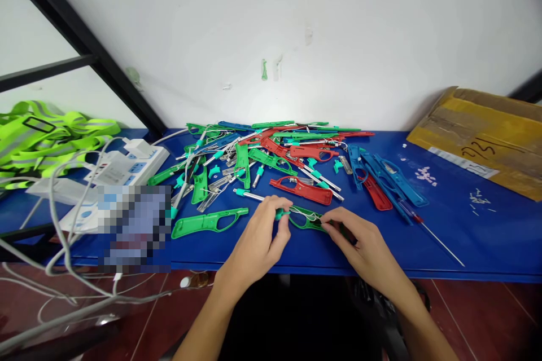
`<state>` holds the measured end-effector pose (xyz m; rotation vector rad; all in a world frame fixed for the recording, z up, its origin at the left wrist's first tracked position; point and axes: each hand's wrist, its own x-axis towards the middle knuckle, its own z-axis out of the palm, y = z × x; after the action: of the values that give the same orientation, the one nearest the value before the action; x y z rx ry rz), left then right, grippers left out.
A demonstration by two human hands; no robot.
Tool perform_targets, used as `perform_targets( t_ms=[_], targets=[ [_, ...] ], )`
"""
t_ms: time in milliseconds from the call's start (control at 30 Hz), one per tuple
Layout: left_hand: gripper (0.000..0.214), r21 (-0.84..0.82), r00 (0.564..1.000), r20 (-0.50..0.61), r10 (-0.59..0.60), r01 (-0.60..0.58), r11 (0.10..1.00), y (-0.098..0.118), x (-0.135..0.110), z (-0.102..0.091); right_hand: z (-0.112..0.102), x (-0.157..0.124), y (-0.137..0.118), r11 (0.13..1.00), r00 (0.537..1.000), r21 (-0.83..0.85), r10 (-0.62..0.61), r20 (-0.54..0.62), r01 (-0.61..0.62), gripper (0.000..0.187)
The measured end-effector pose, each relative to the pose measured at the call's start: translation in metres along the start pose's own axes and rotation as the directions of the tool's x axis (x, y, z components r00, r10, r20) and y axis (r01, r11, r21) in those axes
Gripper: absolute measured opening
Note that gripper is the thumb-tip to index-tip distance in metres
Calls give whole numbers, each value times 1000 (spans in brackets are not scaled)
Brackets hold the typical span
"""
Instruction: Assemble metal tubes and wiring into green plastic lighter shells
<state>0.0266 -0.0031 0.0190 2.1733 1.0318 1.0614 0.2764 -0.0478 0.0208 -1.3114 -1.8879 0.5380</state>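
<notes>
While both hands hold one green handle shell (305,220), I look through the head camera.
The left hand (258,240) has its fingers (277,224) pinched on a teal tip (281,214) at the shell's left end; the right hand (359,240) grips the right end with closed fingers. The shell lies flat on the blue table (444,237), long axis left to right, between both hands and equally near to each, in front of the pile of coloured shells (275,152).
</notes>
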Motion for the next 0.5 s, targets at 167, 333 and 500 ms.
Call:
perform_targets(
  t_ms=[167, 333, 500],
  targets=[
    [18, 147, 979, 195, 65, -94, 985, 5, 34, -15, 0, 1, 1, 1000, 1000, -3, -15, 6, 15, 12],
    [18, 209, 864, 503, 1, -123, 970, 8, 80, -23, 1, 0, 4, 999, 999, -13, -34, 6, 34, 12],
    [19, 9, 620, 785, 5, -19, 1000, 3, 111, -22, 3, 0, 5, 999, 999, -18, -44, 2, 44, 13]
  ],
)
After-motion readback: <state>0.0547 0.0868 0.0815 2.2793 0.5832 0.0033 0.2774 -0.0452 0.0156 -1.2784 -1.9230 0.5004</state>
